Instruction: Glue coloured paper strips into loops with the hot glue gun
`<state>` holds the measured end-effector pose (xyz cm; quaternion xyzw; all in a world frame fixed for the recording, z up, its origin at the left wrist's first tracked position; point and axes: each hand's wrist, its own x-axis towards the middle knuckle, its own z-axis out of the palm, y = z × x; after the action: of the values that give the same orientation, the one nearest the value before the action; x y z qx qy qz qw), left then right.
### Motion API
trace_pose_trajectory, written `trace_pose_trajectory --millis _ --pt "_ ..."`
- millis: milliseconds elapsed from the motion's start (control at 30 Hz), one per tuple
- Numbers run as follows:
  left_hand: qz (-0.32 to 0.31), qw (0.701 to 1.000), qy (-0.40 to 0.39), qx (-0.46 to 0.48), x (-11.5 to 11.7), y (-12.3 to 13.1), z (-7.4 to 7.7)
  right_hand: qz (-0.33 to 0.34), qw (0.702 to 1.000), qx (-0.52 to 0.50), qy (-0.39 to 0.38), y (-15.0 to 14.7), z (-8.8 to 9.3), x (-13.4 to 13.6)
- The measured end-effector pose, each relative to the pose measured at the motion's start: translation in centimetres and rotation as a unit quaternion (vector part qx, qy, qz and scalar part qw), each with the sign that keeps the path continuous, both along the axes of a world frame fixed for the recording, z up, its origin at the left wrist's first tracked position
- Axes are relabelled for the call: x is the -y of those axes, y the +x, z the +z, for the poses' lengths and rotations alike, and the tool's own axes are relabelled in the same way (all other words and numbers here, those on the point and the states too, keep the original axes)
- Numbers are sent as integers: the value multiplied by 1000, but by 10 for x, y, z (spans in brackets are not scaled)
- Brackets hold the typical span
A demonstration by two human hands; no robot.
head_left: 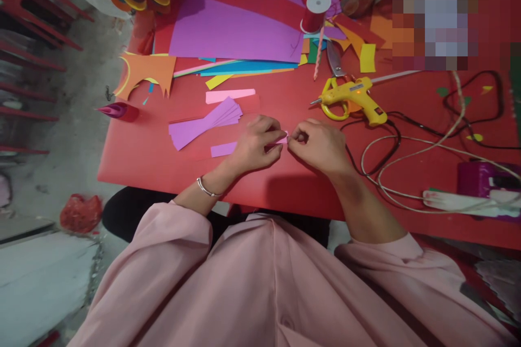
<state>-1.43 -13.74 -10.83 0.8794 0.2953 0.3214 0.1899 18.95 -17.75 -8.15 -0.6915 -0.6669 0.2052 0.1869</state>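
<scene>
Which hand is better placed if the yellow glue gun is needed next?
Probably the right hand: the glue gun lies just beyond it, handle toward the person's right. The left hand is farther off and would likely reach past the right. Both hold a paper strip.

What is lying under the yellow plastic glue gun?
Metal scissors with yellow looped handles lie partly under the glue gun: blades and parts of the loops show. The handle portions directly beneath the gun are covered.
</scene>
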Motion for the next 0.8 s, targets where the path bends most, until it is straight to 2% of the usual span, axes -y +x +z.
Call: trace_pose_trajectory --millis 800 --pt "0 1000 0 -4 0 0 -1 5 1000 -5 12 0 0 3"
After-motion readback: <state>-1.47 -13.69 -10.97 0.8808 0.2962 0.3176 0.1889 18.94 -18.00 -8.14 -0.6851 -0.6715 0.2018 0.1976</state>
